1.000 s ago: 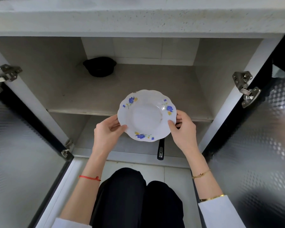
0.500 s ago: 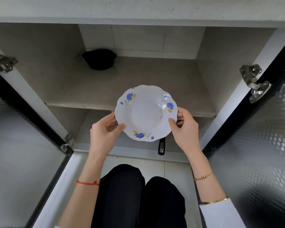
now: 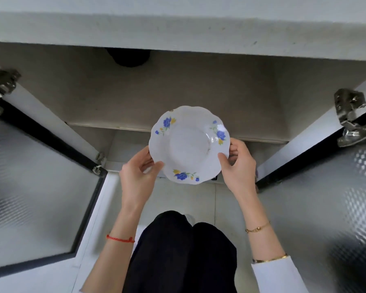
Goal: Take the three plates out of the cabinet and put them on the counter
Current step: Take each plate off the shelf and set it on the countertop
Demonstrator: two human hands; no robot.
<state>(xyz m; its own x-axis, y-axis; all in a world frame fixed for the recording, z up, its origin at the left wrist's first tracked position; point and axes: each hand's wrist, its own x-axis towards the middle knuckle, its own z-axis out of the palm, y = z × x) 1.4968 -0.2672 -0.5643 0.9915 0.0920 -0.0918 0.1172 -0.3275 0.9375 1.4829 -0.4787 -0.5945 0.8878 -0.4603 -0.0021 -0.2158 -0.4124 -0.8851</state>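
Both hands, left hand [image 3: 138, 174] and right hand [image 3: 239, 166], grasp a flowered plate [image 3: 188, 144] before the open cabinet [image 3: 178, 92], under the grey counter [image 3: 178, 28], above a tiled floor [image 3: 199, 199].

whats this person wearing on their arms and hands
The left hand is bare, with a thin red string bracelet on that wrist. The right hand is bare too; its forearm carries a fine gold chain bracelet and, further up, a plain gold bangle at the cuff of a white sleeve. No rings or gloves are visible.
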